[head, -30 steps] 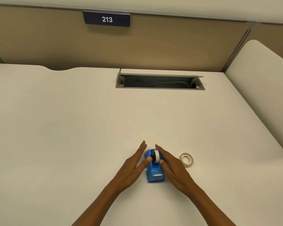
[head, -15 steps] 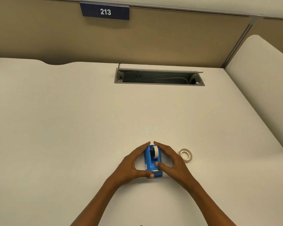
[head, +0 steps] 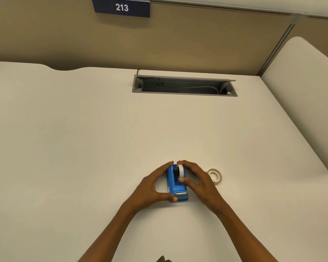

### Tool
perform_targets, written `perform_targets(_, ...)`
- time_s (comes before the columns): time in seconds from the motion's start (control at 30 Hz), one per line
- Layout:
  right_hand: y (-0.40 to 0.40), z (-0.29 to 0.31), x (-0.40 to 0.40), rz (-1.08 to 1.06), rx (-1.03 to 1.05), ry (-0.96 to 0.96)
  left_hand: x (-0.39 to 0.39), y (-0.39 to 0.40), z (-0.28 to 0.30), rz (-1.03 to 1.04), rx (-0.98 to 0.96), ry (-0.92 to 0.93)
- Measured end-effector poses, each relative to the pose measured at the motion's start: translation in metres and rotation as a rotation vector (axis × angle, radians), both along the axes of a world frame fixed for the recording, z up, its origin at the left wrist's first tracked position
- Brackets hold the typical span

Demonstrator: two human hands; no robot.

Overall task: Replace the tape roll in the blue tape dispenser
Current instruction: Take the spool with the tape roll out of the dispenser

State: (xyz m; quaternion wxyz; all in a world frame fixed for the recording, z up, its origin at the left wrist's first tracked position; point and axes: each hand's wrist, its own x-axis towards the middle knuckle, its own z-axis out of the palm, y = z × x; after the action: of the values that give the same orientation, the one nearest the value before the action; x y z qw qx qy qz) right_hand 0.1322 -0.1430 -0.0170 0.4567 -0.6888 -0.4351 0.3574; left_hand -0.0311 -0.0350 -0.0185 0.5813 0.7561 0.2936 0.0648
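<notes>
The blue tape dispenser (head: 175, 186) stands on the white desk (head: 83, 148), its cutter end toward me. A white tape roll (head: 180, 170) on a black hub sits in its far end. My left hand (head: 151, 188) grips the dispenser, fingers at the far end and thumb at the near left corner. My right hand (head: 196, 179) curls around the roll, fingertips over its top and thumb pressing the dispenser's right side. A second, loose tape roll (head: 214, 174) lies flat on the desk just right of my right hand.
A grey cable tray opening (head: 184, 86) with its lid raised is set into the desk at the back. A tan partition (head: 178, 38) with a "213" sign (head: 122, 7) rises behind it. Another white desk (head: 307, 87) adjoins at the right.
Both hands went from lying flat beside the dispenser to closing around it. My right thumb has moved up from the cutter end toward the roll; my left thumb stays at the near corner.
</notes>
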Motion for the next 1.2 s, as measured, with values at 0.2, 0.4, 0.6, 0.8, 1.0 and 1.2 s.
perform_targets(0.2, 0.006, 0.011, 0.0, -0.042, -0.017, 0.072, 0.0, 0.001, 0.002, -0.011, 0.01, -0.002)
perform_targets(0.4, 0.009, 0.028, -0.002, -0.135, 0.043, 0.136, 0.004, 0.002, 0.015, 0.081, -0.027, -0.053)
perform_targets(0.6, 0.014, 0.047, -0.009, -0.192, 0.077, 0.252, 0.009, -0.004, 0.037, 0.3, -0.088, -0.253)
perform_targets(0.8, 0.015, 0.051, -0.016, -0.207, 0.058, 0.299, 0.012, -0.008, 0.053, 0.386, -0.123, -0.352)
perform_targets(1.0, 0.014, 0.053, -0.018, -0.191, 0.066, 0.323, 0.013, -0.01, 0.055, 0.45, -0.209, -0.337)
perform_targets(1.2, 0.014, 0.055, -0.019, -0.167, 0.069, 0.289, 0.016, -0.013, 0.06, 0.487, -0.278, -0.307)
